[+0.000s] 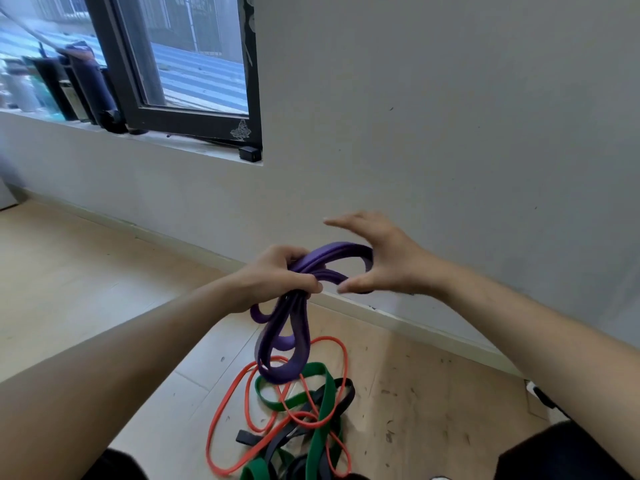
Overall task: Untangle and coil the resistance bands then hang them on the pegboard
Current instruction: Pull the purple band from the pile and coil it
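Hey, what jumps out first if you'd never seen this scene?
A purple band gripped in loops by the left hand mid-frame, the open right hand beside its upper loop. Below, on the floor, an orange band, a green band and a black band lie tangled.

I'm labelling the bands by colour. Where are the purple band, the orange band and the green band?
purple band (282, 372), head view, bottom of its hanging loops.
orange band (217, 417), head view, left side of its big loop.
green band (323, 424), head view, its wide middle strand.
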Motion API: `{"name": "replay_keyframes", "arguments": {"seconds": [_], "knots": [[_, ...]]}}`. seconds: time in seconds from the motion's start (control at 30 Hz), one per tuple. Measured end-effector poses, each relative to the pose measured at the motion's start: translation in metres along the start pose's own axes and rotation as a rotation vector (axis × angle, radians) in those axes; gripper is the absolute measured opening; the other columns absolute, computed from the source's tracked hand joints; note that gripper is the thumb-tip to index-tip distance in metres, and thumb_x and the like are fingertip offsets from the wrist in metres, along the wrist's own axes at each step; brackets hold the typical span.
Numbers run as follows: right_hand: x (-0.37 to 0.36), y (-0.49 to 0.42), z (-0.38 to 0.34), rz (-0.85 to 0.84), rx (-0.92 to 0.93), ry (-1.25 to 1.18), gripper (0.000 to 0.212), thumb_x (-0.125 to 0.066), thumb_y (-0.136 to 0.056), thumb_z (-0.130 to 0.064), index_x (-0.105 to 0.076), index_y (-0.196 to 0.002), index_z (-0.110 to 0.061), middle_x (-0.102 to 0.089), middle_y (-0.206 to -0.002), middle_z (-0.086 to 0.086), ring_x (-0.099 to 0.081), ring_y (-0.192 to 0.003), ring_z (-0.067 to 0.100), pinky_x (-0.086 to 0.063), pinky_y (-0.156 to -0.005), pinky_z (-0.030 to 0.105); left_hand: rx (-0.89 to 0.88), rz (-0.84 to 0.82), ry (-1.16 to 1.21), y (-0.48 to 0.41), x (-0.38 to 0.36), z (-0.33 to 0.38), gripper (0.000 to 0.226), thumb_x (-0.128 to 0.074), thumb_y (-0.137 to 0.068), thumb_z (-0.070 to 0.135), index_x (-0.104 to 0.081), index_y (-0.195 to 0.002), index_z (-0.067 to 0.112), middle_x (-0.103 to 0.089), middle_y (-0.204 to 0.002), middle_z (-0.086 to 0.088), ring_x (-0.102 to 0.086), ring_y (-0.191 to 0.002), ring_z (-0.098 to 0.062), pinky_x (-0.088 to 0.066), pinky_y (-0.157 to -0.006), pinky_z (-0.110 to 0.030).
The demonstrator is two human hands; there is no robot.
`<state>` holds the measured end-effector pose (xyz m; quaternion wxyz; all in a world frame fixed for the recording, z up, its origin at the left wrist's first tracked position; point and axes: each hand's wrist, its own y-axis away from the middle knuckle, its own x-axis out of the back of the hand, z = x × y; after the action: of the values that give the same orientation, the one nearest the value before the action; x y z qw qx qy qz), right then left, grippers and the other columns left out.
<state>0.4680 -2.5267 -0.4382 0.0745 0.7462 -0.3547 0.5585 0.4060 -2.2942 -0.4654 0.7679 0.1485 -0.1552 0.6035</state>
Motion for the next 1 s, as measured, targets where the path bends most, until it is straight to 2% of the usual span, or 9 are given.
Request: {"name": "replay_keyframes", "arguments": {"seconds": [0.1,0.27,0.37,0.53,0.6,0.7,0.83,0.93,1.0], "knots": [[-0.023,0.003,-0.004,0.012,0.112,0.154,0.093,-0.089,-0.066,-0.051,-0.047,-0.145,-0.024,-0.053,-0.134,-0.003,-0.047,-0.121,0.016,-0.043,-0.101,0.03,0.005,-0.018,0.02,0.0,-0.002,-0.001,0.023,-0.076,-0.086,0.008,-0.071,-0.108,0.006,-0.069,-0.086,-0.013,-0.069,-0.078,-0.027,-0.061,-0.081,-0.042],[-0.021,0.004,0.002,0.143,0.128,-0.004,0.042,-0.085,-0.078,-0.029,-0.069,-0.113,-0.012,-0.064,-0.105,-0.002,-0.065,-0.09,0.013,-0.058,-0.081,0.036,-0.042,-0.058,-0.006,0.002,0.002,-0.001,0.025,-0.077,-0.086,0.01,-0.071,-0.111,0.01,-0.07,-0.091,-0.021,-0.069,-0.08,-0.028,-0.06,-0.083,-0.046],[-0.017,0.004,-0.001,0.142,0.143,0.007,0.029,-0.081,-0.082,-0.029,-0.073,-0.105,-0.013,-0.066,-0.094,-0.005,-0.064,-0.077,0.01,-0.057,-0.072,0.036,-0.106,-0.071,-0.088,0.002,0.001,-0.001,0.032,-0.079,-0.085,0.01,-0.07,-0.115,0.015,-0.072,-0.091,-0.013,-0.07,-0.079,-0.021,-0.06,-0.08,-0.037],[-0.011,0.005,0.002,0.115,0.07,0.053,0.03,-0.079,-0.082,-0.039,-0.075,-0.101,-0.016,-0.067,-0.088,-0.007,-0.062,-0.073,0.009,-0.055,-0.068,0.038,-0.282,0.122,-0.405,-0.001,0.001,-0.007,0.065,-0.087,-0.076,0.039,-0.062,-0.134,0.021,-0.069,-0.119,0.013,-0.064,-0.113,0.0,-0.052,-0.104,-0.032],[-0.01,0.005,0.002,0.116,0.039,0.038,0.028,-0.08,-0.081,-0.039,-0.076,-0.098,-0.017,-0.067,-0.084,-0.008,-0.061,-0.071,0.009,-0.054,-0.067,0.038,-0.388,0.207,-0.559,0.002,-0.001,-0.006,0.064,-0.08,-0.074,0.054,-0.065,-0.129,0.025,-0.069,-0.116,0.017,-0.063,-0.11,0.001,-0.054,-0.099,-0.031],[-0.01,0.005,0.001,0.095,-0.016,0.023,0.026,-0.08,-0.081,-0.041,-0.077,-0.096,-0.02,-0.07,-0.081,-0.008,-0.063,-0.073,0.01,-0.054,-0.068,0.038,-0.479,0.29,-0.758,0.004,-0.007,-0.005,0.06,-0.072,-0.073,0.062,-0.066,-0.124,0.031,-0.067,-0.111,0.017,-0.062,-0.101,-0.003,-0.055,-0.086,-0.032],[-0.01,0.006,0.008,0.069,-0.131,-0.005,0.025,-0.08,-0.081,-0.044,-0.079,-0.094,-0.022,-0.072,-0.079,-0.009,-0.066,-0.073,0.008,-0.055,-0.069,0.035,-0.388,0.204,-0.871,0.0,-0.011,-0.016,0.075,-0.071,-0.067,0.064,-0.053,-0.133,0.033,-0.061,-0.107,0.015,-0.059,-0.093,-0.006,-0.051,-0.078,-0.024],[-0.013,0.009,0.021,0.01,-0.19,-0.035,0.025,-0.08,-0.081,-0.041,-0.079,-0.095,-0.021,-0.073,-0.08,-0.01,-0.068,-0.075,0.006,-0.056,-0.071,0.034,-0.292,0.161,-0.844,-0.006,-0.008,-0.03,0.06,-0.075,-0.075,0.052,-0.057,-0.129,0.032,-0.062,-0.103,0.017,-0.057,-0.086,-0.002,-0.043,-0.068,-0.012],[-0.019,0.011,0.032,-0.042,-0.225,-0.078,0.023,-0.08,-0.081,-0.037,-0.079,-0.097,-0.02,-0.074,-0.081,-0.009,-0.068,-0.076,0.006,-0.057,-0.073,0.031,-0.238,0.129,-0.803,-0.012,-0.006,-0.039,0.045,-0.075,-0.083,0.044,-0.063,-0.124,0.03,-0.065,-0.097,0.017,-0.059,-0.08,0.0,-0.042,-0.064,-0.012]]}}
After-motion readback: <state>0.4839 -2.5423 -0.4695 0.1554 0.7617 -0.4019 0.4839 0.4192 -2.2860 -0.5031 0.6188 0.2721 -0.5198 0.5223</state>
